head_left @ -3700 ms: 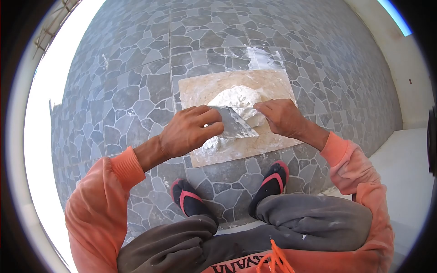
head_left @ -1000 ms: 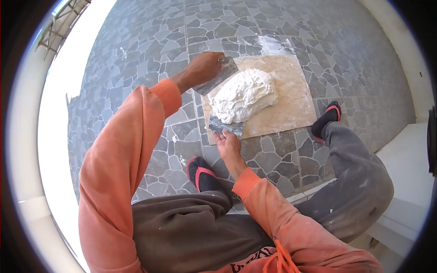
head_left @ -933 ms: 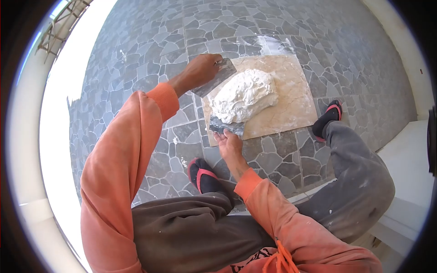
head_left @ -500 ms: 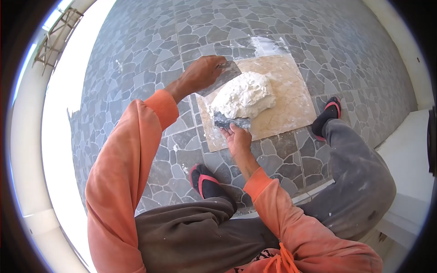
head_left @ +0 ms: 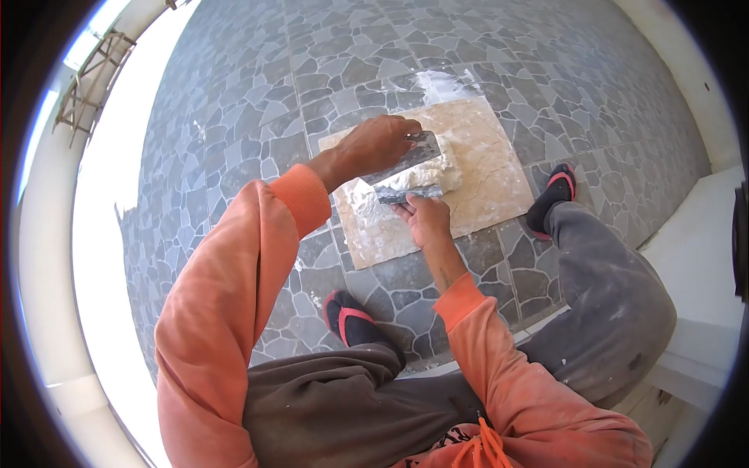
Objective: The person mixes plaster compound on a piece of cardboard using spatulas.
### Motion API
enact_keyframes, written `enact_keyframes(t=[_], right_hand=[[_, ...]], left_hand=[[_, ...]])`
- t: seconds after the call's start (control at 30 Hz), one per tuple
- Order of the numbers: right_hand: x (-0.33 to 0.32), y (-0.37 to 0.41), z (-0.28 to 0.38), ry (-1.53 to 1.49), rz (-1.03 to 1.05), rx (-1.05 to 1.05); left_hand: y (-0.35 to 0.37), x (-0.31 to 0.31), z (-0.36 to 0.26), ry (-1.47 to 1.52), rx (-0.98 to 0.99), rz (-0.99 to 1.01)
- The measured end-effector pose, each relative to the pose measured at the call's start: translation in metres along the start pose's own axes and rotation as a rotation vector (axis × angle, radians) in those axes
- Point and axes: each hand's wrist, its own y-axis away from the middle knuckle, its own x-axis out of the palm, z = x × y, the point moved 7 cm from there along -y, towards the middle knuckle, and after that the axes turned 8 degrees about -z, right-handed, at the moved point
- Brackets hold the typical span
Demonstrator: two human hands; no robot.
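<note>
A mound of white paste (head_left: 446,165) sits on a beige tile board (head_left: 491,183). My left hand (head_left: 374,146) grips a wide, flat grey blade (head_left: 413,154), which lies over the upper left part of the mound and hides some of it. Close below, my right hand (head_left: 425,218) holds a smaller dark blade (head_left: 407,193) against the mound's near side. White paste shows between the two blades. Thin smears of paste mark the board's left part.
Grey stone-pattern floor (head_left: 234,132) surrounds the board, with a white smear (head_left: 446,86) beyond its far edge. My feet in red-strapped sandals (head_left: 349,316) stand at the near left and right. White walls rise at both sides.
My left hand and its wide blade have moved right and down, from beside the mound to over it. My right hand and its blade have shifted slightly right and up.
</note>
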Motion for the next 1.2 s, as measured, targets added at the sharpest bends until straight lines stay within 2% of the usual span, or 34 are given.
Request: enact_keyframes(t=[0.3, 0.5, 0.77, 0.83, 0.93, 1.0, 1.1, 1.2], right_hand=[[0.004, -0.002, 0.033, 0.17, 0.014, -0.099], [0.002, 0.012, 0.047, 0.31, -0.026, -0.141], [0.006, 0.042, 0.048, 0.317, -0.045, -0.086], [0.0, 0.048, 0.034, 0.263, -0.047, -0.082], [-0.017, 0.052, -0.021, 0.076, -0.062, 0.041], [-0.026, 0.059, -0.071, -0.044, -0.127, 0.193], [-0.032, 0.076, -0.127, -0.127, -0.205, 0.328], [-0.031, 0.077, -0.164, -0.197, -0.363, 0.388]], left_hand=[[-0.001, 0.045, -0.015, -0.118, 0.021, 0.135], [-0.011, 0.069, -0.017, -0.128, 0.066, 0.066], [-0.028, 0.052, 0.011, -0.199, -0.052, 0.089], [-0.028, 0.044, 0.014, -0.169, -0.033, 0.06], [-0.031, 0.039, 0.023, -0.133, -0.033, 0.037], [-0.029, 0.032, 0.025, -0.098, -0.067, 0.047], [-0.028, 0.024, 0.025, -0.07, 0.006, 0.03], [-0.027, 0.01, 0.027, -0.053, 0.016, 0.001]])
